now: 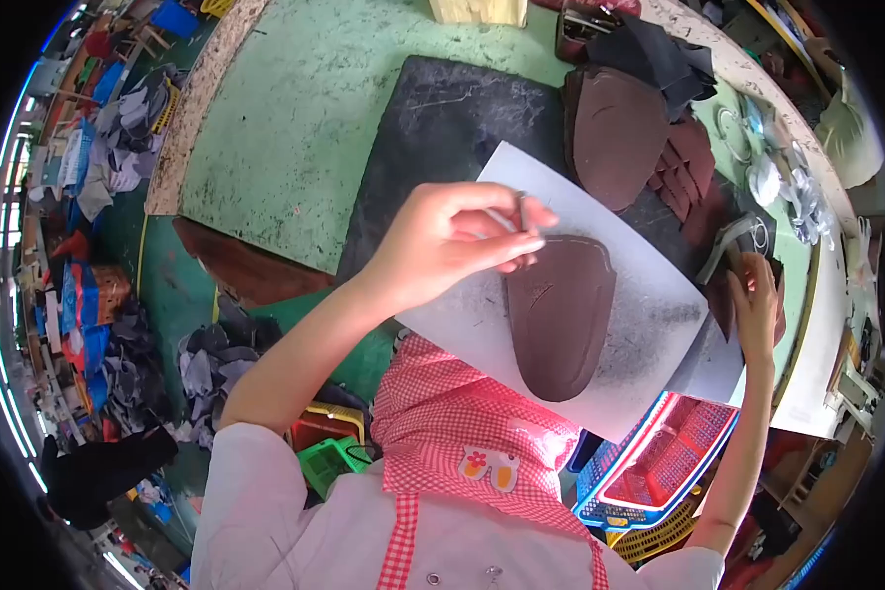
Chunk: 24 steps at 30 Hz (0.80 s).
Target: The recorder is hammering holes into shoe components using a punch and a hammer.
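My left hand [462, 236] is raised over a pale grey sheet, its thumb and fingers pinched on something small and thin that I cannot make out. Below it, a brown sole-shaped piece [560, 324] with a pale line along its upper edge lies flat on the grey sheet [649, 344]. Out at the table's right side, my right hand [754, 300] has its fingers bent together beside dark brown pieces [722, 307]. Whether it grips one of them is hidden. A curved clear strip [726, 244] lies just beyond those fingers.
A black board [413, 147] rests on the green table [285, 128]. More brown sole-shaped pieces [615, 133], black scraps [659, 64] and dark red cut pieces [683, 172] sit at the far right. Plastic baskets [649, 472] stand below the table edge; fabric scraps [216, 364] lie on the floor.
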Available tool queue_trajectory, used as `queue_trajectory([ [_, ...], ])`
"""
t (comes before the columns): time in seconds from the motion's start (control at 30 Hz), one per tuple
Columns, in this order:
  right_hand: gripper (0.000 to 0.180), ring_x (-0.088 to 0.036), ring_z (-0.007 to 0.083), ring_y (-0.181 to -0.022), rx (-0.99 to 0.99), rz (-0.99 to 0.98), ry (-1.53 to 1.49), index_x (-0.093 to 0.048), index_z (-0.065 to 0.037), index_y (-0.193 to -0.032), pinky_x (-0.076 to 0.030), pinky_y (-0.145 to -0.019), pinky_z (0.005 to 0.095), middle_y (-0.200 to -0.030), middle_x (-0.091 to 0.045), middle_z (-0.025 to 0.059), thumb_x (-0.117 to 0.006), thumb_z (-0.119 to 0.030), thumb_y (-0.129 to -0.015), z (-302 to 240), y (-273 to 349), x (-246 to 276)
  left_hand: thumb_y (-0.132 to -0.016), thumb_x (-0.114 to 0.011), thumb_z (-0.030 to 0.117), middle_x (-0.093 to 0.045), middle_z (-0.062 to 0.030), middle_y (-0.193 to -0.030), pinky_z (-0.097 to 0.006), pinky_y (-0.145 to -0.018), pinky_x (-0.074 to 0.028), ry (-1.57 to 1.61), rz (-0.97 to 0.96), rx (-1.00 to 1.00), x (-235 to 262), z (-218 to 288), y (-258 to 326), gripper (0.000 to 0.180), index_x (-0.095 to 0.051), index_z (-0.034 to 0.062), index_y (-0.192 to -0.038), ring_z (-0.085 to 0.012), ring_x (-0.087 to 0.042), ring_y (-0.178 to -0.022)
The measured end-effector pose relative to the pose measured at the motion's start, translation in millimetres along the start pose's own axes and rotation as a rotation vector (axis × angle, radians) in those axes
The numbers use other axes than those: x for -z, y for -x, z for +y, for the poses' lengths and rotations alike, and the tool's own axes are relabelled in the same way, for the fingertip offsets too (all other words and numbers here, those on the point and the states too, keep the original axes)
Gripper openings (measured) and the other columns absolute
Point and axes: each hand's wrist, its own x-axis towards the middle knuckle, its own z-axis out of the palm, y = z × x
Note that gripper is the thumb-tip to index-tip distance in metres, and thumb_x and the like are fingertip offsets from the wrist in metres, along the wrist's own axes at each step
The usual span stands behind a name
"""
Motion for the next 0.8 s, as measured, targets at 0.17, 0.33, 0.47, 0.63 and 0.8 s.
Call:
queue_trajectory([
  [0.17,0.026,-0.058,0.0216,-0.086,0.052,0.303,0.065,-0.052,-0.001,-0.115,-0.045,-0.078,0.0322,-0.101,-0.060,0.0135,-0.057,-0.015,-0.093,5,-11,-2,-0.087,-0.063,-0.001,-0.065,-0.0095,-0.108,-0.026,-0.079,-0.055,-0.049,-0.060,0.072,-5,-5,-16,0.011,-0.063,-0.0033,-0.098,-0.0141,-0.066,-0.091],
  [0.33,0.030,-0.043,0.0018,-0.050,-0.154,0.064,-0.797,-0.061,-0.002,-0.100,-0.029,-0.045,0.0150,-0.059,-0.044,-0.0037,-0.056,-0.032,-0.095,-52,25,52,-0.087,-0.063,-0.002,-0.067,-0.0087,-0.102,-0.025,-0.079,-0.054,-0.075,-0.082,0.037,-13,-16,-12,0.011,-0.063,-0.0037,-0.098,-0.0131,-0.066,-0.090],
  [0.47,0.017,-0.044,0.0061,-0.049,-0.118,-0.172,-0.799,-0.062,-0.002,-0.091,-0.031,-0.044,0.0208,-0.063,-0.047,-0.0014,-0.062,-0.019,-0.091,-147,69,6,-0.087,-0.063,-0.001,-0.068,-0.0071,-0.096,-0.024,-0.080,-0.053,-0.076,-0.064,0.092,-10,-20,-12,0.013,-0.063,-0.0033,-0.100,-0.0117,-0.065,-0.089],
  [0.63,0.013,-0.045,0.0077,-0.056,0.240,-0.412,-0.511,-0.060,0.005,-0.094,-0.035,-0.049,0.0275,-0.066,-0.052,0.0075,-0.062,-0.007,-0.089,-178,65,-10,-0.088,-0.063,0.000,-0.068,-0.0058,-0.092,-0.023,-0.080,-0.052,-0.114,-0.058,0.111,-14,-23,-13,0.012,-0.064,-0.0029,-0.100,-0.0102,-0.065,-0.088],
  [0.8,0.012,-0.045,0.0075,-0.057,-0.065,-0.516,-0.550,-0.060,0.004,-0.095,-0.034,-0.049,0.0265,-0.068,-0.052,0.0052,-0.060,-0.008,-0.091,-184,65,-10,-0.087,-0.064,0.000,-0.068,-0.0049,-0.091,-0.023,-0.079,-0.052,-0.128,-0.036,0.070,-17,-25,-10,0.012,-0.064,-0.0026,-0.098,-0.0095,-0.064,-0.087],
])
